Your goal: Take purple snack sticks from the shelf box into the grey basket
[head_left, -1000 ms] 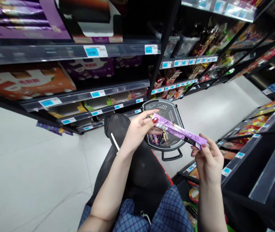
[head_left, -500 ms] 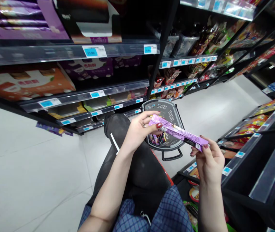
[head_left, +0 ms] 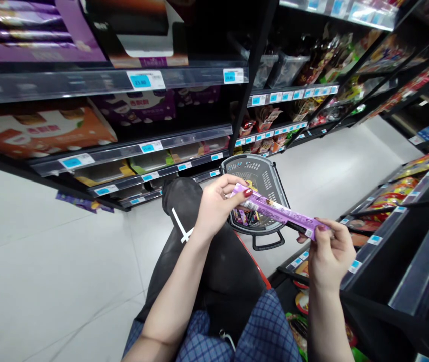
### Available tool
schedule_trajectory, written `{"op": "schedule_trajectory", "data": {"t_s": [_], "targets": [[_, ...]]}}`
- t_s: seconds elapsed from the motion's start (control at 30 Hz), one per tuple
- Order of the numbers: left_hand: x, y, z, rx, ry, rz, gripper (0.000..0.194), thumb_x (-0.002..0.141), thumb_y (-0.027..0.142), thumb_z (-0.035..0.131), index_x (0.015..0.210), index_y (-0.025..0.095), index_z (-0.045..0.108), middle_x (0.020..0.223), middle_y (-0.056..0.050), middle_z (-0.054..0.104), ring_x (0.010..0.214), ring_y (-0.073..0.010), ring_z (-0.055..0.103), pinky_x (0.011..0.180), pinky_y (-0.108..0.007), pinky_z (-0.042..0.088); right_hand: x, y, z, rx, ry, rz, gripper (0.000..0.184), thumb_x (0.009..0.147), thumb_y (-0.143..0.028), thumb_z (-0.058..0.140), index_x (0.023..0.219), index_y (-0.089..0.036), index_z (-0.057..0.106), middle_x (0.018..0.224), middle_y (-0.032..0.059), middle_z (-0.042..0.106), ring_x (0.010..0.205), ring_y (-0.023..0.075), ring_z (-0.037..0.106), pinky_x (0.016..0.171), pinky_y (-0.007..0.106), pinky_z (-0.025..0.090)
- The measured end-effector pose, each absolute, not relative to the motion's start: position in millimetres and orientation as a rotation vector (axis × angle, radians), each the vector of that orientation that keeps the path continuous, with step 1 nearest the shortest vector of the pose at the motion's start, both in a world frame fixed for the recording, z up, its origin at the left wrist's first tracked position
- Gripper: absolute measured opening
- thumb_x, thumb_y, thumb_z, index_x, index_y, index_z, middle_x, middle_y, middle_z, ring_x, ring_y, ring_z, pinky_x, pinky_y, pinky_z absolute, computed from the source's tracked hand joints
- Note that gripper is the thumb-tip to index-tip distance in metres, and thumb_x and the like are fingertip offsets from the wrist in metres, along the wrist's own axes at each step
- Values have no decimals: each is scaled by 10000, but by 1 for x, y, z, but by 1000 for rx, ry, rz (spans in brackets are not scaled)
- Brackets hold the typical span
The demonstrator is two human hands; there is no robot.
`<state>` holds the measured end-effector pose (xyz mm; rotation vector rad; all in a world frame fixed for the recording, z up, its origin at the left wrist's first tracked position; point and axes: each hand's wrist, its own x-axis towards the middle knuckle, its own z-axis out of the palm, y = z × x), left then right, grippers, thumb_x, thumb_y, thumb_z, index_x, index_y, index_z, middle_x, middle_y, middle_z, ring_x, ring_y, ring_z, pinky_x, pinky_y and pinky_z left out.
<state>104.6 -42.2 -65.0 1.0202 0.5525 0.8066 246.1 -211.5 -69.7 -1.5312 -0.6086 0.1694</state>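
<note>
A long, narrow purple snack packet [head_left: 280, 211] is stretched between my two hands above the shopping basket. My left hand [head_left: 220, 201] pinches its left end between thumb and fingers. At the other end, my right hand [head_left: 329, 249] grips the corner, thumb on top. The packet slopes down to the right, with a barcode and small print facing me. Beneath it stands the grey shopping basket [head_left: 262, 232] with a black handle, on the floor. Several small dark and yellow packets [head_left: 241, 217] lie inside, partly covered by my left hand and the purple packet.
Shelving [head_left: 109, 83] with price tags and boxed snacks runs along the left and ahead. A lower rack [head_left: 372, 261] stands close at the right, holding bright packets. My bent knee [head_left: 184, 196] is beside the basket. Pale tiled floor [head_left: 48, 261] spreads at left.
The purple packet has turned slightly, showing more of its printed face and barcode. My right hand has shifted a little to the right. The basket has stayed in place.
</note>
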Motion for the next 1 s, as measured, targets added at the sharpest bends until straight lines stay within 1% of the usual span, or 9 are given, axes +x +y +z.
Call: {"op": "schedule_trajectory", "data": {"t_s": [0.13, 0.23, 0.33, 0.43, 0.53, 0.73, 0.87, 0.93, 1.0], "targets": [[108, -46, -63, 1002, 597, 855, 205, 681, 235, 711, 826, 144, 597, 726, -5, 662, 607, -119, 632, 528, -228, 563, 246, -208, -67, -1552, -602, 213, 137, 810, -307, 612, 897, -202, 604, 781, -3, 621, 502, 106, 588, 493, 256, 478], [108, -45, -63, 1010, 572, 853, 212, 681, 218, 711, 836, 153, 582, 691, 13, 653, 576, -100, 618, 524, -204, 547, 248, -207, -68, -1607, -643, 315, 200, 776, -321, 654, 927, -205, 591, 711, -14, 614, 522, 122, 601, 503, 252, 480], [104, -41, -65, 1047, 508, 782, 258, 668, 211, 721, 875, 164, 573, 704, 18, 659, 590, -98, 624, 535, -190, 529, 250, -207, -71, -1683, -665, 299, 199, 730, -308, 702, 865, -186, 621, 662, -9, 621, 524, 126, 599, 509, 246, 476], [97, -36, -66, 1172, 447, 570, 335, 629, 185, 743, 932, 163, 602, 760, -8, 693, 660, -127, 656, 582, -206, 525, 254, -210, -72, -1742, -703, 244, 178, 703, -302, 723, 807, -177, 652, 704, 12, 651, 567, 136, 600, 531, 259, 484], [90, -29, -68, 1381, 434, 287, 304, 645, 197, 721, 940, 149, 666, 735, -30, 712, 650, -143, 664, 599, -224, 509, 258, -214, -69, -1810, -852, 218, 153, 688, -290, 735, 785, -189, 674, 738, 23, 677, 629, 149, 612, 563, 264, 487], [89, -29, -69, 1704, 58, -193, 234, 689, 200, 691, 920, 173, 715, 720, -11, 720, 654, -134, 656, 567, -187, 457, 264, -222, -56, -1854, -1187, 442, 122, 720, -318, 703, 722, -198, 677, 643, 15, 671, 533, 128, 582, 475, 226, 440], [104, -45, -64, 1696, -139, -326, 196, 637, 209, 747, 822, 166, 696, 621, 21, 670, 541, -99, 586, 495, -167, 409, 263, -222, -48, -1839, -1185, 567, 166, 743, -351, 668, 702, -190, 665, 635, 19, 664, 528, 131, 580, 475, 225, 442], [114, -55, -64, 1572, -132, -338, 118, 695, 253, 707, 764, 163, 674, 622, 14, 667, 538, -99, 591, 504, -173, 427, 263, -221, -48, -1843, -1144, 597, 161, 730, -350, 681, 726, -189, 665, 645, 21, 661, 546, 139, 584, 489, 231, 448], [123, -65, -66, 1375, -38, -335, 112, 760, 261, 642, 760, 149, 656, 652, -8, 684, 567, -113, 630, 558, -202, 480, 263, -221, -50, -1829, -1050, 606, 207, 710, -340, 705, 857, -199, 667, 655, 13, 653, 565, 149, 586, 507, 242, 454]]}}
